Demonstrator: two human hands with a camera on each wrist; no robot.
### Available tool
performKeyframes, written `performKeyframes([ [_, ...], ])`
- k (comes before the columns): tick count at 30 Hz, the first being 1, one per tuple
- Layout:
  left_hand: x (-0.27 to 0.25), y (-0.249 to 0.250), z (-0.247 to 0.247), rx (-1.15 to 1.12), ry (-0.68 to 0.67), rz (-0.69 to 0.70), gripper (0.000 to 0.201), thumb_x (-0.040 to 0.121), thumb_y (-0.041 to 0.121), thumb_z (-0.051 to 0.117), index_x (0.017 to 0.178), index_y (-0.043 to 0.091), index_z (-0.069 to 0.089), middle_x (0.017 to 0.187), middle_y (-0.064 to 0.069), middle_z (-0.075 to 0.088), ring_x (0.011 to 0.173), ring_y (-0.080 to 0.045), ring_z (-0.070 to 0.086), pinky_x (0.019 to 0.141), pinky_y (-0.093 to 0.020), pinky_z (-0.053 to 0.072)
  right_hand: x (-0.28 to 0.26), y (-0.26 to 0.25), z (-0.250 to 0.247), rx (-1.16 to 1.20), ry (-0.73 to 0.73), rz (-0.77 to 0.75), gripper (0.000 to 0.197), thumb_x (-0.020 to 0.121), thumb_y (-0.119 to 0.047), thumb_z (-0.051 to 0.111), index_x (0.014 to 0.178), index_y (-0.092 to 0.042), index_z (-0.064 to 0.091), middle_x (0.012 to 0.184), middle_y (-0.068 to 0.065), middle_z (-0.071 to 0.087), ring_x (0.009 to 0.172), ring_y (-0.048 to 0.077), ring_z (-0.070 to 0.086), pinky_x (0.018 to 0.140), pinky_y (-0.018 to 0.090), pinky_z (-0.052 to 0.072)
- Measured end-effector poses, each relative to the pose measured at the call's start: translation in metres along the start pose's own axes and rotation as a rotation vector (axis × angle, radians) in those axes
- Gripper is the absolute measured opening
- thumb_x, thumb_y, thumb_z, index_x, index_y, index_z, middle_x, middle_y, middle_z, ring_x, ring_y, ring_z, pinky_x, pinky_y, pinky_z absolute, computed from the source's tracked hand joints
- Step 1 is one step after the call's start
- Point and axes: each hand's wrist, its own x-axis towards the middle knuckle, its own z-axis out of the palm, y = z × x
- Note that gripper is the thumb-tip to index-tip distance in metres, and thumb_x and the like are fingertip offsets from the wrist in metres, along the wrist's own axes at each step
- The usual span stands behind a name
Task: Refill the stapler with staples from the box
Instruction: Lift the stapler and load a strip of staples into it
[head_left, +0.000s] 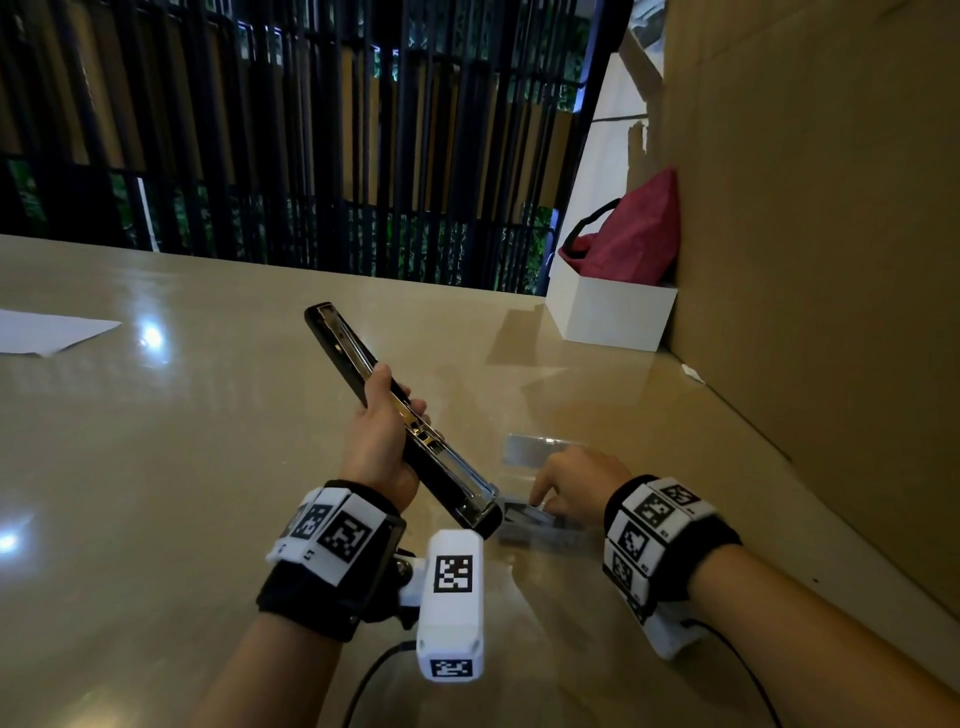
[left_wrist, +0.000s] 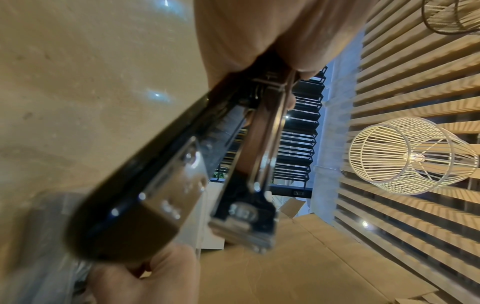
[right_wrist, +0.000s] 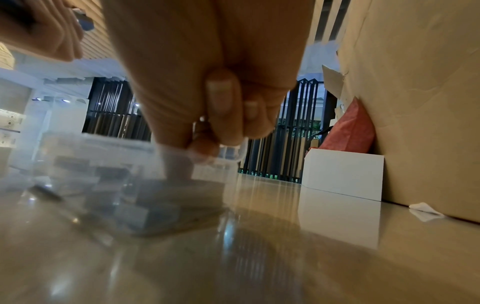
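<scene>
My left hand (head_left: 387, 415) grips a black stapler (head_left: 457, 488) by its middle and holds it above the table, swung open, with the metal staple channel (left_wrist: 244, 205) facing up. In the left wrist view my left hand (left_wrist: 259, 41) is wrapped round the stapler (left_wrist: 145, 195). My right hand (head_left: 543, 499) reaches down into a clear plastic staple box (head_left: 540, 530) on the table. There its thumb and forefinger (right_wrist: 221, 115) pinch what looks like a strip of staples (right_wrist: 197, 125) at the rim. More grey strips (right_wrist: 155, 205) lie in the box (right_wrist: 116, 156).
The box's clear lid (head_left: 530, 449) lies just beyond my right hand. A white box (head_left: 613, 312) with a red bag (head_left: 634, 234) stands at the back right, against a large cardboard wall (head_left: 805, 260). A white paper sheet (head_left: 47, 332) lies far left on the glossy beige table (head_left: 208, 467).
</scene>
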Motion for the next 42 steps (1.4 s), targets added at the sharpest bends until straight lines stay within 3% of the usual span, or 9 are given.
performKeyframes([
  [12, 0.001, 0.000, -0.001, -0.003, -0.004, -0.003, 0.036, 0.093, 0.044, 0.041, 0.071, 0.016, 0.043, 0.062, 0.001, 0.042, 0.053, -0.013, 0.039, 0.059, -0.027, 0.038, -0.013, 0.006, -0.003, -0.045, 0.149, 0.012, 0.025, 0.088, -0.032, 0.054, 0.105, -0.019, 0.066, 0.112, 0.008, 0.067, 0.099, 0.027, 0.062, 0.081, 0.034, 0.049],
  [17, 0.003, -0.006, -0.001, 0.065, -0.030, -0.052, 0.037, 0.093, 0.044, 0.044, 0.069, 0.016, 0.044, 0.061, 0.001, 0.042, 0.052, -0.013, 0.039, 0.058, -0.027, 0.037, -0.020, 0.008, -0.006, 0.419, 0.286, 0.038, 0.023, 0.083, -0.027, 0.064, 0.100, -0.011, 0.068, 0.072, -0.002, 0.056, 0.064, 0.011, 0.051, 0.063, 0.028, 0.045],
  [21, 0.003, -0.017, -0.003, 0.186, -0.118, -0.129, 0.031, 0.091, 0.038, 0.052, 0.068, 0.019, 0.043, 0.058, 0.002, 0.043, 0.037, -0.008, 0.040, 0.050, -0.025, 0.036, -0.027, -0.007, -0.015, 0.749, 0.366, -0.062, 0.018, 0.085, -0.019, 0.065, 0.096, -0.005, 0.067, 0.058, 0.000, 0.055, 0.035, 0.000, 0.048, 0.037, 0.013, 0.040],
  [27, -0.007, -0.024, 0.003, 0.313, -0.289, -0.162, 0.017, 0.088, 0.029, 0.059, 0.085, 0.013, 0.055, 0.062, 0.001, 0.058, 0.042, -0.008, 0.042, 0.045, -0.023, 0.038, -0.027, -0.034, -0.029, 0.645, 0.626, -0.181, 0.016, 0.081, -0.021, 0.066, 0.090, -0.007, 0.068, 0.066, 0.014, 0.065, 0.047, 0.016, 0.048, 0.058, 0.036, 0.051],
  [31, -0.010, -0.021, 0.003, 0.319, -0.332, -0.090, 0.017, 0.088, 0.024, 0.061, 0.082, 0.008, 0.058, 0.044, 0.007, 0.052, 0.037, -0.006, 0.040, 0.038, -0.018, 0.039, -0.025, -0.041, -0.030, 0.496, 0.770, -0.201, 0.019, 0.080, -0.026, 0.064, 0.087, -0.010, 0.067, 0.050, -0.011, 0.042, 0.048, 0.010, 0.040, 0.055, 0.026, 0.037],
  [34, -0.010, -0.019, 0.002, 0.332, -0.337, -0.032, 0.020, 0.086, 0.024, 0.063, 0.084, 0.004, 0.058, 0.042, 0.008, 0.050, 0.033, -0.004, 0.040, 0.036, -0.018, 0.039, -0.026, -0.042, -0.029, 0.441, 0.818, -0.199, 0.020, 0.080, -0.028, 0.064, 0.085, -0.009, 0.065, 0.055, -0.005, 0.046, 0.057, 0.017, 0.045, 0.056, 0.025, 0.034],
  [36, -0.010, -0.018, 0.002, 0.341, -0.328, -0.010, 0.019, 0.084, 0.019, 0.066, 0.088, 0.003, 0.057, 0.047, 0.004, 0.043, 0.033, -0.004, 0.040, 0.036, -0.018, 0.038, -0.027, -0.044, -0.030, 0.447, 0.830, -0.200, 0.018, 0.080, -0.027, 0.065, 0.085, -0.010, 0.065, 0.060, -0.003, 0.051, 0.059, 0.017, 0.047, 0.056, 0.027, 0.037],
  [38, -0.009, -0.018, 0.001, 0.343, -0.329, 0.010, 0.017, 0.084, 0.015, 0.066, 0.074, 0.008, 0.053, 0.049, 0.004, 0.039, 0.035, -0.004, 0.040, 0.038, -0.018, 0.038, -0.027, -0.045, -0.030, 0.504, 0.796, -0.213, 0.015, 0.080, -0.023, 0.066, 0.087, -0.010, 0.064, 0.062, -0.002, 0.055, 0.056, 0.017, 0.051, 0.055, 0.029, 0.043],
  [42, -0.003, -0.016, -0.003, 0.326, -0.376, 0.068, 0.028, 0.084, 0.011, 0.064, 0.060, 0.016, 0.050, 0.043, 0.009, 0.045, 0.040, -0.005, 0.041, 0.042, -0.019, 0.039, -0.030, -0.042, -0.038, 1.099, 0.496, -0.256, 0.009, 0.088, -0.018, 0.061, 0.091, -0.010, 0.063, 0.073, 0.002, 0.063, 0.044, 0.010, 0.060, 0.043, 0.017, 0.048],
])
